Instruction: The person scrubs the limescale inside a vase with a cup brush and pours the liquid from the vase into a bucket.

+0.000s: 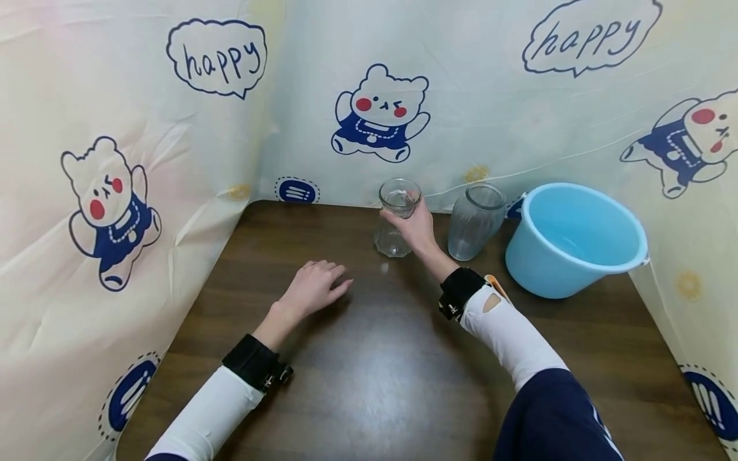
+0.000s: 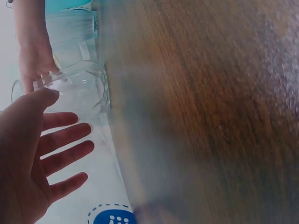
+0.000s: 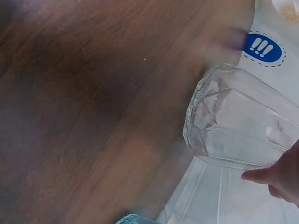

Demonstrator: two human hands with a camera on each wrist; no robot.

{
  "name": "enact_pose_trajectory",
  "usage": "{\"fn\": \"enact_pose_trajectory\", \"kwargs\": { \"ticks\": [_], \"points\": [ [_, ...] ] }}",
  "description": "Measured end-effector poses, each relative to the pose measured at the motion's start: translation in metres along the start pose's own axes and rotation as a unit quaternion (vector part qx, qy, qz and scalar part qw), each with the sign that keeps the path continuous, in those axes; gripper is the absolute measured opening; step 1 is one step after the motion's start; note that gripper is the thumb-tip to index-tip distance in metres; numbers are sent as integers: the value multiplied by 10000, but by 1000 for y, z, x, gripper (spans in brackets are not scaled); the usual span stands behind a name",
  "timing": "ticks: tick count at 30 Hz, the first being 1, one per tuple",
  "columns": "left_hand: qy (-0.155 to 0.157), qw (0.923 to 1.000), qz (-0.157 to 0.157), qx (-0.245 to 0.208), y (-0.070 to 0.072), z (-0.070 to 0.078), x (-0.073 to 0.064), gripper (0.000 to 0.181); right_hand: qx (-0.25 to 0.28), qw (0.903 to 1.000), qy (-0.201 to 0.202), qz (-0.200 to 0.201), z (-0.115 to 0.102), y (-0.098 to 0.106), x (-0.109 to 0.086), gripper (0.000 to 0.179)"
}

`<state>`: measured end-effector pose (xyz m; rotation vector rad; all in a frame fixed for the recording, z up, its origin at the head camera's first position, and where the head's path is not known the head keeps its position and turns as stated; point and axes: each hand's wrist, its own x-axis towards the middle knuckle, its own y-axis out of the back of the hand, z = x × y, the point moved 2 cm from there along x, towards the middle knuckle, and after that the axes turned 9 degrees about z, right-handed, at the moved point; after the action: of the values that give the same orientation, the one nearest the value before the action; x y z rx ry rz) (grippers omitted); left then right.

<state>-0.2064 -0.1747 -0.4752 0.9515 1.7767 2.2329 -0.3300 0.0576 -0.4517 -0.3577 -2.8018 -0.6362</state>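
Note:
A clear glass vase (image 1: 392, 238) with a flared rim and faceted base stands upright near the back of the table. My right hand (image 1: 416, 224) grips it around the neck, thumb on the near side. In the right wrist view the vase's faceted lower part (image 3: 233, 121) fills the right side, with a fingertip against the glass. My left hand (image 1: 314, 286) is held over the table to the left of the vase, palm down and holding nothing. The left wrist view shows its fingers (image 2: 67, 154) spread and relaxed. A second, ribbed glass vase (image 1: 475, 224) stands just right of my right hand.
A light blue bucket (image 1: 567, 275) stands at the back right, beside the ribbed vase. The brown wooden table (image 1: 369, 378) is bordered at the back and sides by a printed cloth (image 1: 311, 96) with bears and lettering.

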Motion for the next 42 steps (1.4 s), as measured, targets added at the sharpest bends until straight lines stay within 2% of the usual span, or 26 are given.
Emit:
{"fn": "enact_pose_trajectory", "kwargs": {
  "ticks": [5,10,12,16,20,25,29,35,38,42],
  "points": [
    [-16,10000,58,60,1,3,0,35,33,9997,-13,-241,3,1,0,93],
    [8,9999,122,19,2,8,3,37,-117,9987,162,-468,5,10,-4,99],
    [2,9999,169,-9,3,10,4,37,-370,9976,200,-559,6,17,-10,99],
    [-20,9995,296,-52,0,16,5,38,-1038,9912,344,-750,10,39,-33,85],
    [47,9992,402,-59,0,20,4,50,-1692,9771,733,-1059,8,62,-61,69],
    [165,9992,372,6,0,24,6,62,-2504,9511,1202,-1350,2,88,-90,68],
    [224,9991,322,153,1,27,7,66,-3209,9265,1497,-1272,2,105,-105,75],
    [315,9984,398,255,3,30,6,73,-3960,8956,1747,-1023,11,126,-124,80],
    [315,9985,395,232,1,32,4,74,-4145,8883,1688,-1029,17,134,-133,81],
    [254,9985,435,212,-4,32,3,75,-4167,8886,1580,-1087,22,139,-139,81]
  ]
}}
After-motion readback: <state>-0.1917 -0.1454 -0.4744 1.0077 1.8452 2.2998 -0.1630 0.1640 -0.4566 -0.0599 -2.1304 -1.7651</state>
